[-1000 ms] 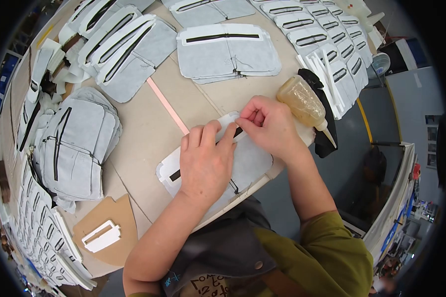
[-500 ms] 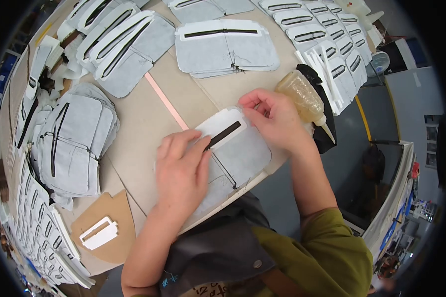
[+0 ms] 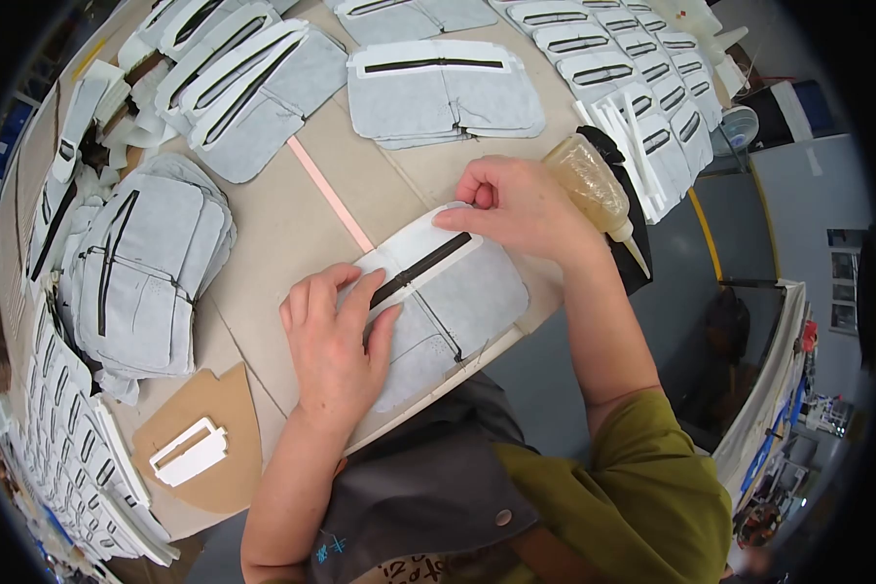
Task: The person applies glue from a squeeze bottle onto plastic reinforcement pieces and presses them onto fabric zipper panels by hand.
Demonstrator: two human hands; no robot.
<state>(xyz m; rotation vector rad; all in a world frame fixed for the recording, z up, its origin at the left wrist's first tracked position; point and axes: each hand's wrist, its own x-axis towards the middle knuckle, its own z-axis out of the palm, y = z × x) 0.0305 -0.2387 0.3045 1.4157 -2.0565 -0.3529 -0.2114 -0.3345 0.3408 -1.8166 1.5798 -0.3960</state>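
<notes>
At the near edge of the table [image 3: 253, 263], a grey panel [image 3: 482, 292] lies flat, its long axis and black strip [image 3: 428, 266] slanting from lower left to upper right. The left hand [image 3: 333, 350] arches over the left end, thumb and fingers apart. The right hand [image 3: 521, 206] (turned leftward at the wrist) has curled fingers and its thumb at the upper right corner; whether it pinches the edge cannot be told.

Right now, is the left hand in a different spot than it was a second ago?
Yes. Against the pink strip, the left hand has shifted left and a little nearer the person, farther from the right hand.
</notes>
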